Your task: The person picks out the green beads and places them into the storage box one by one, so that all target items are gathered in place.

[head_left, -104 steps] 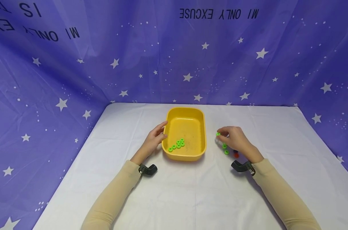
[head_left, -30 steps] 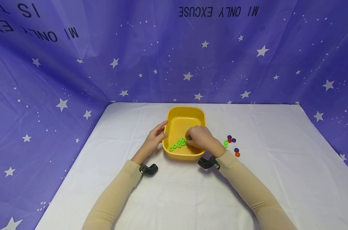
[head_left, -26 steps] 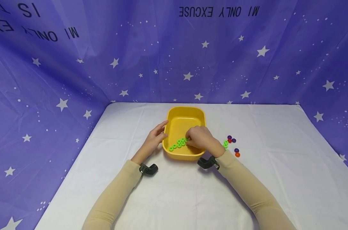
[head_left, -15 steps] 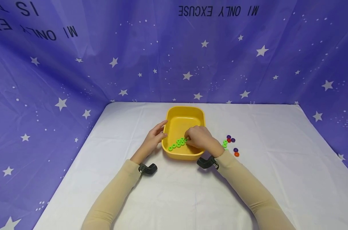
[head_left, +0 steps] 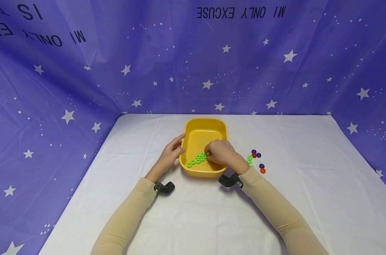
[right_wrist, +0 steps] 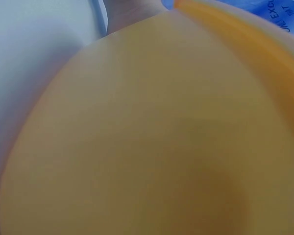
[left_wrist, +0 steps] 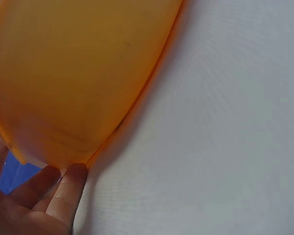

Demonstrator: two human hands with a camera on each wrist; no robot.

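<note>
My left hand [head_left: 171, 153] rests against the left wall of a yellow bin [head_left: 204, 174], fingers fairly straight; the left wrist view shows its fingertips [left_wrist: 71, 183] touching the bin's outside. Inside the bin, several small green ring-shaped beads [head_left: 198, 161] lie in a slanting cluster near the front left. My right hand [head_left: 221, 151] reaches over the right rim with curled fingers, pinching a green bead [head_left: 206, 156] at the cluster's right end. In the right wrist view the bin wall [right_wrist: 137, 122] blocks the fingertips.
Right of the bin, green beads [head_left: 249, 161] lie on the white cloth, partly hidden by my right wrist. Near them are purple beads [head_left: 259, 155], a red bead [head_left: 254, 156] and an orange bead [head_left: 262, 170]. A purple star-printed curtain [head_left: 209, 71] hangs behind the table.
My right hand has moved left from the beads on the cloth into the bin, bringing a green bead to the cluster. Over the last second it barely moves. My left hand stays put.
</note>
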